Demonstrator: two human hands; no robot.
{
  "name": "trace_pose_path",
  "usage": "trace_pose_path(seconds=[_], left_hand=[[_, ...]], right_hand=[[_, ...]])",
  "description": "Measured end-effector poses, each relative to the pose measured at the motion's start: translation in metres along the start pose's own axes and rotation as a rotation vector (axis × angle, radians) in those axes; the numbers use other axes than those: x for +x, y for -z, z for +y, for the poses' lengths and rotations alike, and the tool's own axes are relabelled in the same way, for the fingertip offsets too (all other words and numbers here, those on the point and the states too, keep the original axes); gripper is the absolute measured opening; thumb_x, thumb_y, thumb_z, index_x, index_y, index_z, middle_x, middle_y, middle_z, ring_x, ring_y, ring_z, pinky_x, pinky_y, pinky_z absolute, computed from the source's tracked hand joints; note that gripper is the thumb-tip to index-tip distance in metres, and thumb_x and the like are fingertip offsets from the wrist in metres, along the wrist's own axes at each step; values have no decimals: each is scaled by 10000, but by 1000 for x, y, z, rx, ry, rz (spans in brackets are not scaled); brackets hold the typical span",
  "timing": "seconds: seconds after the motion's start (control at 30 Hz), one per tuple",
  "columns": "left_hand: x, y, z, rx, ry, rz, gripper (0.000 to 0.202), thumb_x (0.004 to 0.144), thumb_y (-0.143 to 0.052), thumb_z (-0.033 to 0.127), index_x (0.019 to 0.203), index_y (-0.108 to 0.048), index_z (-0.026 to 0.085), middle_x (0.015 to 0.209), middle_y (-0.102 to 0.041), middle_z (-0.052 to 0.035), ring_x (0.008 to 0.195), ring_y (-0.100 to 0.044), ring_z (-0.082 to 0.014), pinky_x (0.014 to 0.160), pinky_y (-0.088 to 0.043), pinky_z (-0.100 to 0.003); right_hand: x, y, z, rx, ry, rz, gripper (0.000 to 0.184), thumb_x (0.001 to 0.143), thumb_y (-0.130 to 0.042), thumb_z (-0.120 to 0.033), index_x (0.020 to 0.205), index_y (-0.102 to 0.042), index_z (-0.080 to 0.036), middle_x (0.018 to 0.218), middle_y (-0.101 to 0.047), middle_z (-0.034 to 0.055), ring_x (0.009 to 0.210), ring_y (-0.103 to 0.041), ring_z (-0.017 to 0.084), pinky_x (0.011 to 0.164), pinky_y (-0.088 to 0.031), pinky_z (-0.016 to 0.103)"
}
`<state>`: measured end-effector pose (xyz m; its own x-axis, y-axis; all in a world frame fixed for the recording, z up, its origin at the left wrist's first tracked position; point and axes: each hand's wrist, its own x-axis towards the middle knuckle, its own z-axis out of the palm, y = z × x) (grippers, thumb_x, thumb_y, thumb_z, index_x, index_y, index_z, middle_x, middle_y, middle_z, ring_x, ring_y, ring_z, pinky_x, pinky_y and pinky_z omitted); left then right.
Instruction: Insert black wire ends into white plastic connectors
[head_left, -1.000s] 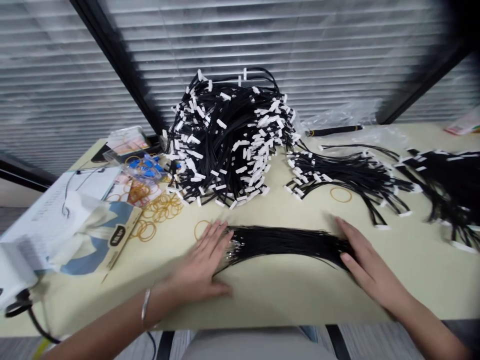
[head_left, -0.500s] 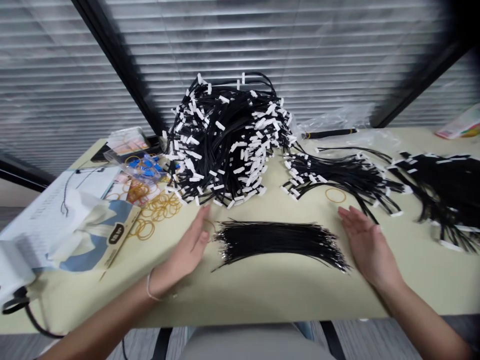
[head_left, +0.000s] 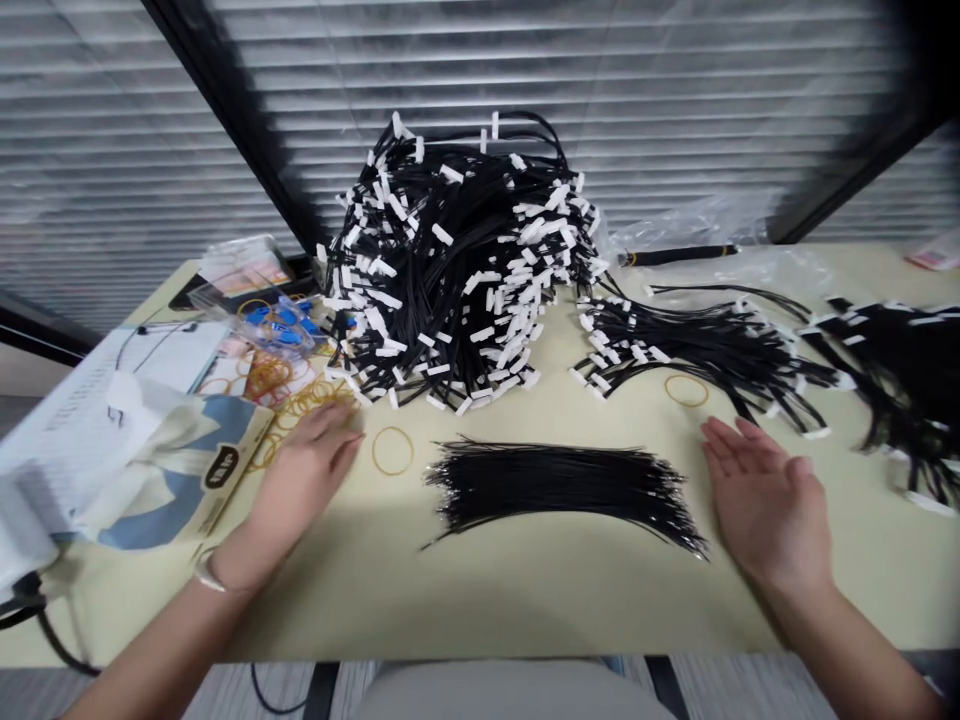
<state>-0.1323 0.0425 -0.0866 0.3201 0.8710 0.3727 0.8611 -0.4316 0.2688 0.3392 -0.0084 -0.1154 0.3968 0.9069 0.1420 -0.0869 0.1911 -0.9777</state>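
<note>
half a second ago the left hand was just beside the left end of the wires; it has now gone toward the table's left edge, to the pile of bands. a loose band, partly hidden by that hand before, now shows whole between it and the wires. the right hand has stayed off the wires' right end, its palm turned further upward. the wires lie as they did, with both ends uncovered; a second ago both hands were at those ends.

the left hand is bent at the fingers, which are over the near side of the bands; whether it grips one cannot be told, as the fingertips are hidden. the right hand is loosely spread, holds nothing and is near the wires.

the wires lie in a flat black bundle parallel to the table's near edge, about midway along it. behind them, toward the far edge, stands the heap of cables with white connectors. a smaller bunch lies right of the heap, a second band just in front of it. the tissues lie near the left edge.
</note>
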Motion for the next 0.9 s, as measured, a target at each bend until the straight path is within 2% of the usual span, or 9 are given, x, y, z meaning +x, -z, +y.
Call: trace_pose_path(seconds=[0.13, 0.23, 0.33, 0.47, 0.53, 0.63, 0.77, 0.83, 0.9], left_hand=[[2, -5, 35, -57, -14, -24, 325, 901, -420, 359, 1142, -552, 184, 1248, -562, -111, 1256, -451, -274, 1033, -401, -482], [0, -13, 61, -76, -105, -302, 644, 901, -410, 432, 1446, -197, 164, 1481, -296, -157, 1387, -228, -314, 1069, -329, -518], [-6, -20, 55, -25, -86, -445, 755, 912, -363, 459, 1482, 31, 158, 1512, -176, -191, 1385, -219, -327, 1078, -307, -508], [-11, -22, 26, 83, -29, -312, 753, 914, -301, 489, 1481, 24, 117, 1501, -184, -226, 1383, -194, -369, 1082, -251, -558], [-8, -21, 26, 122, -34, -197, 766, 906, -288, 515, 1480, -6, 93, 1498, -182, -238, 1391, -128, -396, 1084, -177, -604], [-2, -17, 54, 62, -104, -155, 821, 884, -328, 559, 1481, 29, 124, 1524, -116, -203, 1404, -12, -390, 1094, -65, -622], [-12, -20, 97, -319, -124, -210, 796, 881, -200, 627, 1480, 63, 174, 1545, -27, -156, 1417, 10, -341, 1111, -78, -595], [-24, -28, 107, -545, -6, -172, 713, 906, -170, 583, 1486, 5, 206, 1553, -37, -109, 1425, 13, -297, 1142, -62, -540], [-33, -38, 110, -795, 215, -35, 640, 925, -123, 545, 1479, -105, 226, 1549, -109, -83, 1430, -61, -241, 1168, -79, -470]], right_hand=[[-5, -14, 0, 62, -86, -8, 426, 914, -221, -485, 1120, -522, -265, 1269, -546, 71, 1281, -421, 221, 1146, -156, 528], [-8, -25, -3, 99, -158, -41, 463, 908, -205, -508, 1125, -507, -231, 1276, -544, 105, 1259, -447, 235, 1130, -202, 533], [-6, -20, -8, 138, -215, -11, 442, 900, -213, -517, 1088, -497, -235, 1253, -562, 108, 1238, -471, 237, 1125, -220, 535], [-3, -10, -10, 186, -236, 119, 386, 882, -257, -519, 1017, -493, -245, 1194, -591, 94, 1225, -486, 223, 1141, -223, 495], [-4, -14, -8, 207, -247, 145, 387, 871, -278, -522, 1008, -497, -233, 1198, -584, 107, 1217, -493, 235, 1137, -237, 496], [-8, -29, -7, 227, -255, 158, 400, 862, -303, -517, 1019, -502, -208, 1199, -576, 138, 1203, -505, 259, 1123, -258, 519], [-15, -37, -12, 220, -197, 264, 324, 852, -332, -470, 986, -484, -217, 1158, -584, 129, 1219, -489, 255, 1132, -229, 532], [-18, -33, -16, 215, -163, 334, 301, 845, -344, -468, 959, -481, -225, 1155, -574, 124, 1229, -479, 254, 1142, -218, 523], [-19, -28, -17, 216, -151, 366, 301, 839, -355, -471, 951, -493, -228, 1146, -569, 131, 1229, -477, 258, 1143, -231, 512]])
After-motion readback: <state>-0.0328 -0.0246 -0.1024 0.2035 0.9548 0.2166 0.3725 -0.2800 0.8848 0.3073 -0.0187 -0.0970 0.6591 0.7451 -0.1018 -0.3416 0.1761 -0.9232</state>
